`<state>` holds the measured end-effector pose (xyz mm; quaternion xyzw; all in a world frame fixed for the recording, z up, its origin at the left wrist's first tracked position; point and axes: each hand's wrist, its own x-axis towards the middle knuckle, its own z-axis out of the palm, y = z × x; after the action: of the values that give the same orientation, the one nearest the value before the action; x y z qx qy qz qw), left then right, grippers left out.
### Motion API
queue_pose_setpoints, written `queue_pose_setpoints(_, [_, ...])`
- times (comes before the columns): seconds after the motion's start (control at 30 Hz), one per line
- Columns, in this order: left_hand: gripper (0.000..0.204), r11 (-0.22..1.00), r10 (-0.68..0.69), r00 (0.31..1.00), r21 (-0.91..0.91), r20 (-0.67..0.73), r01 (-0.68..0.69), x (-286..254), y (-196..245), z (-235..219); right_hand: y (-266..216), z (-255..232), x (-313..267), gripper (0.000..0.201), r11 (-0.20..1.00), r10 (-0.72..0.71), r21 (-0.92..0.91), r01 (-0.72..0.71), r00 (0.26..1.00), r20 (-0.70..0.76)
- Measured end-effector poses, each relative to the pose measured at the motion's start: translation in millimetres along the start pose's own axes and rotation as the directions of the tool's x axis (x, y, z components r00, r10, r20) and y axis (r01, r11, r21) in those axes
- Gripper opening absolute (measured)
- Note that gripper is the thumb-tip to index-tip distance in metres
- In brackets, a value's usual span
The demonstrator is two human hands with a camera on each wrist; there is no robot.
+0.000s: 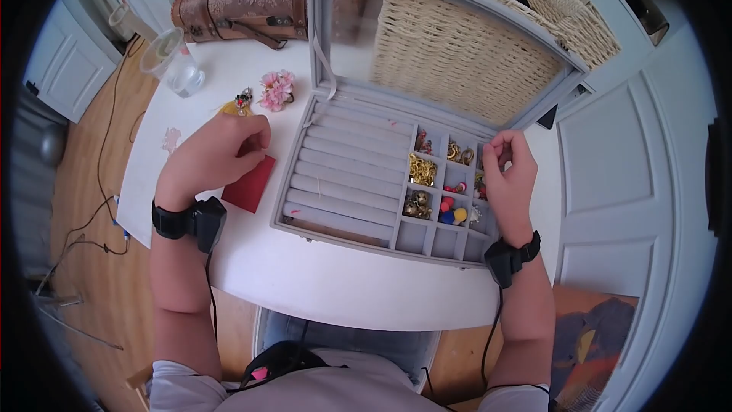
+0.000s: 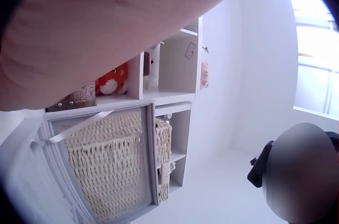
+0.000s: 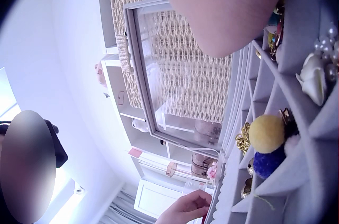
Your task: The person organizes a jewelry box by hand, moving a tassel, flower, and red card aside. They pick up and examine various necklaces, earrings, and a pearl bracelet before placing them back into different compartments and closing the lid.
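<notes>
A grey jewelry box (image 1: 343, 238) stands with its glass lid raised. Ring rolls (image 1: 351, 154) fill its left side, small compartments its right. My right hand (image 1: 515, 175) is over the far right compartments, fingers bent and thumb near the index finger; I cannot tell whether anything is between them. Gold chains (image 1: 422, 171), brassy pieces (image 1: 417, 204) and pom-poms (image 3: 266, 134) lie in other compartments. A white flower piece (image 3: 313, 80) sits by pearly beads. My left hand (image 1: 213, 154) hovers at a red card (image 1: 250, 185), fingers loosely bent, thumb apart from them.
Beyond my left hand lie a yellow-tasselled ornament (image 1: 238, 103) and a pink flower piece (image 1: 277, 91). A clear cup (image 1: 183, 76) stands at the table's left edge. Behind the box are a brown patterned case (image 1: 244, 0) and a woven basket (image 1: 564, 15).
</notes>
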<state>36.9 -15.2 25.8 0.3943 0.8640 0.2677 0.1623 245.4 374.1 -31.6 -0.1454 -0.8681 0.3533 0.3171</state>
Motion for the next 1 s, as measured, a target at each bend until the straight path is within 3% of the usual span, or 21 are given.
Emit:
queue_pose_setpoints(0.23, [0.012, 0.999, 0.026, 0.997, 0.045, -0.077, -0.022, -0.1, 6.1, 0.2, -0.3, 1.2, 0.8, 0.010, 0.999, -0.027, 0.039, 0.027, 1.000, -0.005])
queue_pose_setpoints(0.33, [0.011, 0.992, 0.125, 0.980, 0.027, -0.154, -0.122, 2.2, 9.5, 4.3, -0.3, 1.2, 1.0, 0.009, 0.999, -0.022, 0.035, 0.022, 1.000, 0.001])
queue_pose_setpoints(0.4, [0.012, 1.000, 0.009, 0.995, -0.001, -0.097, -0.009, 3.4, 10.7, 4.8, -0.3, 1.0, 1.7, 0.009, 0.999, -0.032, 0.026, 0.032, 0.999, 0.002])
queue_pose_setpoints(0.5, [0.017, 0.992, 0.073, 0.992, 0.109, -0.107, -0.061, 2.0, -3.2, 10.2, -4.0, 0.4, 0.4, 0.009, 0.999, -0.031, 0.022, 0.030, 1.000, 0.003])
queue_pose_setpoints(0.87, [0.023, 0.983, 0.076, 0.997, 0.169, 0.022, -0.078, -0.5, 7.9, 17.1, -12.0, -4.4, 2.6, 0.011, 0.998, -0.065, 0.009, 0.065, 0.996, 0.057])
queue_pose_setpoints(1.0, [0.021, 0.986, 0.077, 0.997, 0.145, 0.006, -0.077, 1.6, 7.7, 17.5, -23.7, -15.2, 5.3, 0.015, 0.989, -0.147, 0.042, 0.141, 0.966, 0.211])
